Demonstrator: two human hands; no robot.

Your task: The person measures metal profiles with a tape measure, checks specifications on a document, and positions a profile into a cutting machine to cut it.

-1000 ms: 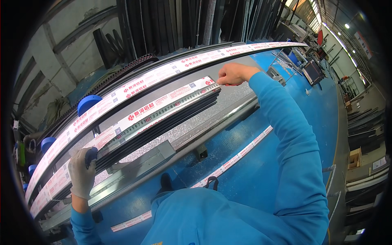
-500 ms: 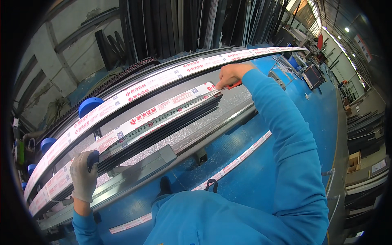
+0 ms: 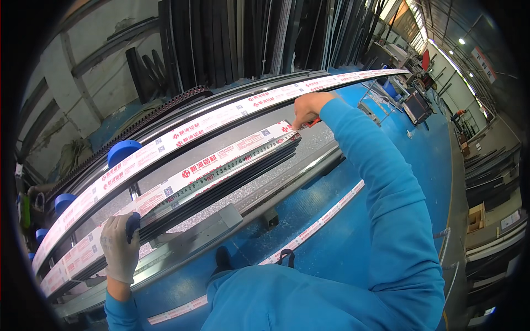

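A pale tape measure blade lies stretched along a film-covered metal profile, which rests on a stack of dark profiles. My left hand, in a light grey glove with dark blue at the thumb, closes over the profile and the blade's left part. What lies under its fingers is hidden. At the profile's right end my bare right hand is closed at the blade, fingers curled down. A red-orange piece, apparently the tape measure's case, shows below it, mostly covered.
Beyond lies a longer film-covered profile, beside blue rollers. A grey metal beam runs along the near side. Film-covered strips lie on the blue floor. Dark profiles stand against the wall.
My left hand has shifted slightly right and down in the picture, along with the near profile and blade. The right hand stays at the profile's end, its fingers slightly more curled.
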